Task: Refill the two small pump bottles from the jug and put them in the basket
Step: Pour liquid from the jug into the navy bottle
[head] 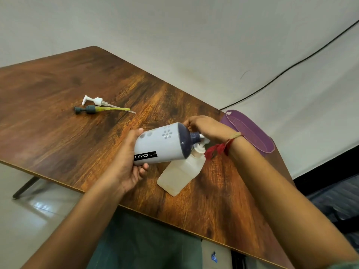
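Pale blue plastic jug with dark cap (161, 146) tipped over translucent square bottle (180, 171) on wooden table (58, 94). Left hand (130, 164) wraps the smooth base (likely slippery); right hand (207, 129) closed around something beside the neck, contents unclear.

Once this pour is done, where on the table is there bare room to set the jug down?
The widest bare stretch of the table lies on the far left, beyond the two loose pump heads. Another lies between those pumps and the left hand. It is crowded near the right edge: jug, small bottle, right hand and purple basket sit close together.
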